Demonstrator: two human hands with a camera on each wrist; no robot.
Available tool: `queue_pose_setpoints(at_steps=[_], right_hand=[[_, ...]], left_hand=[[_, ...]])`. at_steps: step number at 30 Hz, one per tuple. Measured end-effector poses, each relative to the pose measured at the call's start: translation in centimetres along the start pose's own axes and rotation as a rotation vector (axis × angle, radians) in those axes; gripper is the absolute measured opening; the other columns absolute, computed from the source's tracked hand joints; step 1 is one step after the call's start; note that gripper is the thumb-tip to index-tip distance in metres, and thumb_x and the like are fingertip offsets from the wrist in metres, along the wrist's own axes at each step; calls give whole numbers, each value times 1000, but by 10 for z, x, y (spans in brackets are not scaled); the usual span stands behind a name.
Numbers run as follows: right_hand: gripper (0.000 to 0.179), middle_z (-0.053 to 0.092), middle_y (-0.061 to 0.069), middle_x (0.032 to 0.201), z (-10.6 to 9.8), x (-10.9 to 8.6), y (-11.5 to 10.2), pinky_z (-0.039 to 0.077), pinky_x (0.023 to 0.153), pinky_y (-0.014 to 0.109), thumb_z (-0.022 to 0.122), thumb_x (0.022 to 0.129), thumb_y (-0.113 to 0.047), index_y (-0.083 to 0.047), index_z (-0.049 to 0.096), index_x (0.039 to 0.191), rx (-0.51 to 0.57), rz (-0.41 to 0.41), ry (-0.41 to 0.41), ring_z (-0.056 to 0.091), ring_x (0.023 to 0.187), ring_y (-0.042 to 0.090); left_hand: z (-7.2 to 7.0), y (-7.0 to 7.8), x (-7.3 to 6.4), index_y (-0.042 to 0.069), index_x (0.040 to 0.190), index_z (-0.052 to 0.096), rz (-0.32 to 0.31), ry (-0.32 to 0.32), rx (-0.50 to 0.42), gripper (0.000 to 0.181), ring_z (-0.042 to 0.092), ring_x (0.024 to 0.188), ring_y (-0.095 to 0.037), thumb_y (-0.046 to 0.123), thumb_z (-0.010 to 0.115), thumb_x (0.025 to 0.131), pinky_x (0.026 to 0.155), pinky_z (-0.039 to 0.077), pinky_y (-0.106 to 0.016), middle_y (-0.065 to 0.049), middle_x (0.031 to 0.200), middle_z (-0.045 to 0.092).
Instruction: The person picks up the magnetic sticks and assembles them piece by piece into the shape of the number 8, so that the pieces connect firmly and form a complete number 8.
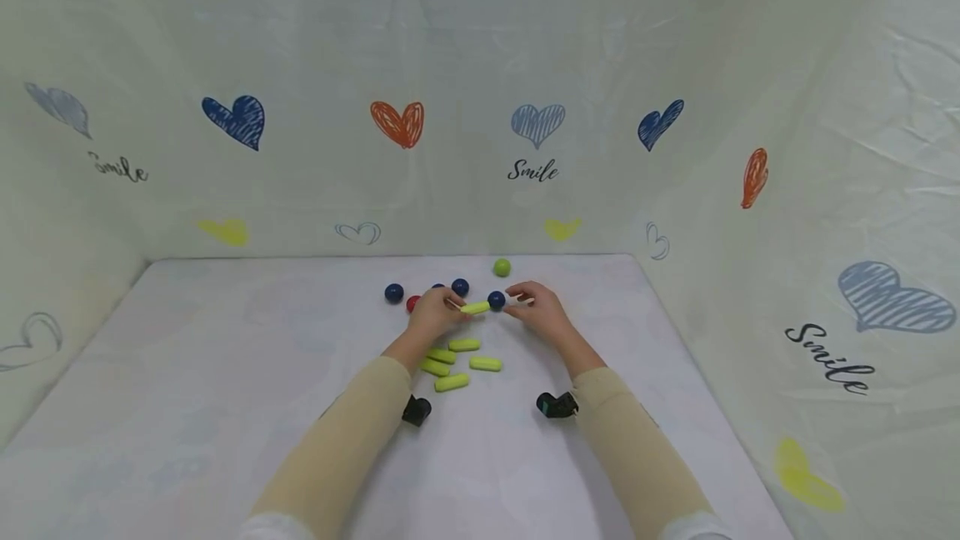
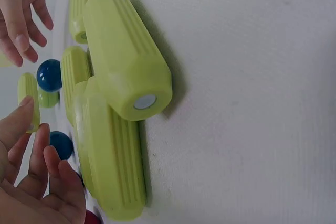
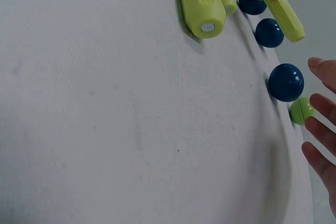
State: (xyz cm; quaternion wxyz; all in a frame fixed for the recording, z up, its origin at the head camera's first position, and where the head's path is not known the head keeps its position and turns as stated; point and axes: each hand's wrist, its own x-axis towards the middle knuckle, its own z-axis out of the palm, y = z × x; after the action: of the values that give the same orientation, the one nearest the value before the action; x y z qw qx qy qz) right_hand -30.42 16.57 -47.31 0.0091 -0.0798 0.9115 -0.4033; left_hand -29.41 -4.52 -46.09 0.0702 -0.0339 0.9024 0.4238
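My left hand (image 1: 437, 312) pinches a yellow-green rod (image 1: 475, 307) between thumb and fingers and holds it above the table. In the right wrist view the rod (image 3: 286, 17) looks ribbed along its sides. Close to its free end is a dark blue ball (image 1: 497, 300), which appears to rest on the table in the right wrist view. Just right of that ball, my right hand (image 1: 542, 310) has its fingers spread and relaxed, with nothing gripped. From the left wrist, the right hand (image 2: 21, 17) shows apart from the blue ball (image 2: 50, 75).
Several loose yellow-green rods (image 1: 452, 382) lie nearer me, with silvery discs on the visible ends. Around the left hand are more blue balls (image 1: 393, 293) and a partly hidden red ball (image 1: 412, 303). A green ball (image 1: 502, 267) sits near the table's (image 1: 187, 340) back edge.
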Motion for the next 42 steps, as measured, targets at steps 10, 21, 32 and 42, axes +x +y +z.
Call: queue_pose_setpoints(at_steps=[10,21,32,42], right_hand=[[37,61,6,122,12,10,-4,47,93,43,77,85,-18,-9,66,120,28,33,-27,54,113,26],[33,62,7,120,20,18,-7,49,88,39,76,86,-14,-8,66,118,12,75,-23,55,111,26],[27,65,7,115,24,21,-8,50,86,36,72,89,-12,-9,66,115,22,62,-19,58,106,24],[31,64,6,117,23,19,-8,53,79,33,73,88,-12,-10,66,119,34,54,-24,60,103,22]], left_hand=[[-10,-6,-7,11,94,69,39,0,0,20,58,82,-20,17,82,79,74,46,-34,-3,88,64],[-18,-6,-18,9,96,70,61,27,0,21,59,81,-18,16,82,80,75,48,-33,-2,86,65],[-21,-10,-20,9,96,71,60,29,-20,20,57,81,-19,15,81,80,74,47,-33,-3,87,63],[-21,-12,-20,9,96,71,62,36,-32,20,57,81,-19,15,82,80,73,48,-32,-3,88,63]])
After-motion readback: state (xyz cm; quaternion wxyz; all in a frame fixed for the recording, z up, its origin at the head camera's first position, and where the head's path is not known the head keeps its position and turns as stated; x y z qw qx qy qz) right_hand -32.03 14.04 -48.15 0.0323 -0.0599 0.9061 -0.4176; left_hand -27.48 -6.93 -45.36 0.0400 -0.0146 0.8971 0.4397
